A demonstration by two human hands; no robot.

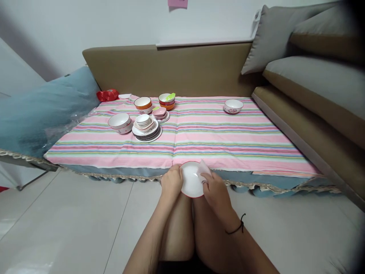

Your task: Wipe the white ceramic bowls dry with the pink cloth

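Observation:
A white bowl [191, 182] with a thin red rim is over my knees, its inside facing up. My left hand [172, 179] is closed on the bowl's left rim. At the right side of the bowl, my right hand [213, 188] pinches a thin white wipe [204, 168], a tissue or cloth, against the inner wall near the rim. The bowl's underside is hidden.
On the pink striped cloth [205, 133] stand a plate stack with small bowls [146, 131], a white bowl [120, 122], stacked bowls [143, 105], more bowls [167, 102] and a lone bowl [234, 106]. Sofa cushions [316, 80] rise at the right.

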